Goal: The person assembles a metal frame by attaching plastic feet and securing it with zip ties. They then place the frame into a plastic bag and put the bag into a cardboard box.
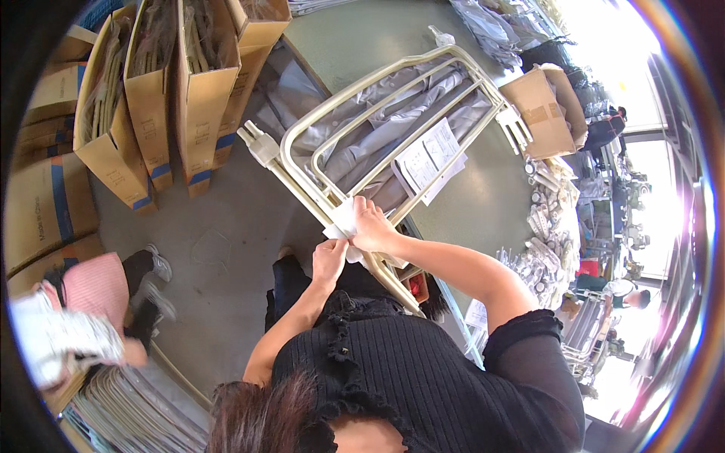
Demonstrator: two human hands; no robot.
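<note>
A cream metal tube frame [394,285] with rounded corners leans across the green worktable [472,208], its lower end close to my body. A small white sheet [344,217], paper or thin foam, is wrapped around one of its side tubes. My left hand [330,260] pinches the sheet's lower edge, fingers closed. Just above it, my right hand [371,228] is closed on the same white sheet and presses it against the tube. Grey fabric [370,155] shows between the frame's bars. Printed papers [432,161] lie by the inner bars.
Tall open cartons [204,113] holding wrapped tubes stand at the far left. A person in pink [94,291] is at the left, near stacked curved tubes [136,411]. An open carton [544,113] and a pile of white parts [547,226] sit on the table's right side.
</note>
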